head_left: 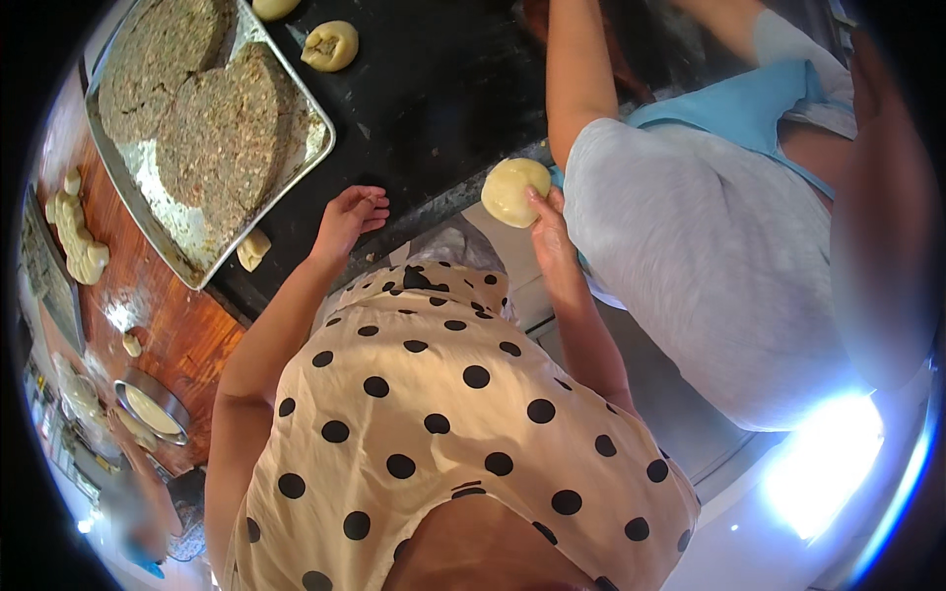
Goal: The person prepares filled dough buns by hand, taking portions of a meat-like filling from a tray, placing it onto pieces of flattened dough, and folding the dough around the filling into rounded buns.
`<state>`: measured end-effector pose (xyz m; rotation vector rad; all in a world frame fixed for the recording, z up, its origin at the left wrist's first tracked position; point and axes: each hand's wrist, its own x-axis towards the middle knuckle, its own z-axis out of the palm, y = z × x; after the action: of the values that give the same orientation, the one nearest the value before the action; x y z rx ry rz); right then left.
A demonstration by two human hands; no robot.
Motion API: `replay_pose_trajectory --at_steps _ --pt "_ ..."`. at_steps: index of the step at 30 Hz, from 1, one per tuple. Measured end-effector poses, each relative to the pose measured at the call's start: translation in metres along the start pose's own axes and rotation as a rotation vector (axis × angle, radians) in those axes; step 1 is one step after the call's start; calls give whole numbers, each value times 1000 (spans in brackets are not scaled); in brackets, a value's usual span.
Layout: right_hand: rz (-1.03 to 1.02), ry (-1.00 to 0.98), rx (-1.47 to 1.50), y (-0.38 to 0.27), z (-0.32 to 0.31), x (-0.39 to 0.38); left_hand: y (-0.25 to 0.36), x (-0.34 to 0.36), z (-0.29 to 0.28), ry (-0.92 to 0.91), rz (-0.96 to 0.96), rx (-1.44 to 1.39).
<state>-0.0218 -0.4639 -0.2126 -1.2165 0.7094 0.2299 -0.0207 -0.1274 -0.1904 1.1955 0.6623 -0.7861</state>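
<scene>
My right hand (557,234) grips a smooth, pale, round piece of dough (515,192), with the thumb lying over its edge. It is held near the dark worktop's front edge, close to a co-worker's shirt. My left hand (352,219) hovers over the dark worktop (414,118) with its fingers curled in; whether anything small is between them is hidden. Left of that hand, a metal tray (313,158) carries large mounds of brownish chopped filling (232,133). A small dough piece (253,250) lies beside the tray's near corner. Farther off rests a dough piece folded round some filling (330,46).
At my right stands a co-worker in a grey shirt (690,227) and blue apron (734,103), one arm reaching over the worktop. On the wooden table (158,335) at left are a dough strip (77,236) and a round pan (177,404). Another person (148,483) is at lower left.
</scene>
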Motion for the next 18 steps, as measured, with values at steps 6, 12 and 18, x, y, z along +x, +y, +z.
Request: replay_pose_trajectory --at_steps 6,12,18 --pt "-73 7 75 -14 38 4 -1 -7 0 10 35 -49" --pt "-5 96 73 1 28 14 -12 -24 -13 76 41 -72" --pt "-234 219 -110 -11 37 15 -21 -29 -17 53 54 -90"
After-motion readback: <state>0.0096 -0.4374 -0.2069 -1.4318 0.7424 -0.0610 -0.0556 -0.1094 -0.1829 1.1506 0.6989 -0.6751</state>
